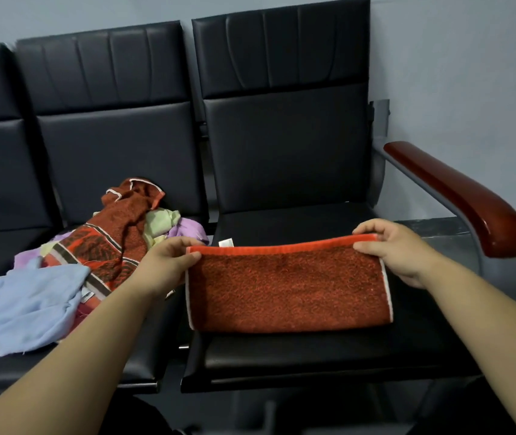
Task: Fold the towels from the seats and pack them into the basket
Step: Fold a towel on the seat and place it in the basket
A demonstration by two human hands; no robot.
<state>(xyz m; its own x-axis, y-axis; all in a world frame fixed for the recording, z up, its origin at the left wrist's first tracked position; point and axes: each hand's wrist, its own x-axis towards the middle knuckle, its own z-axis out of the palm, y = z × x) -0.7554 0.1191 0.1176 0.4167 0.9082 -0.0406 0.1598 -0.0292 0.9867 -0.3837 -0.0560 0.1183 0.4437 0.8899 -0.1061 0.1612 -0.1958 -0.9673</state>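
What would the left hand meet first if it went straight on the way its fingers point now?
The left hand points right along the red towel, whose orange hem it pinches; beyond that, probably the right hand at the far corner. Depth is unclear.

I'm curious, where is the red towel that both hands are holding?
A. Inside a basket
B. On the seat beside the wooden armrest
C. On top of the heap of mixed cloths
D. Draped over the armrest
B: the red towel lies folded flat on the end seat, with the left hand and right hand each pinching one of its far corners.
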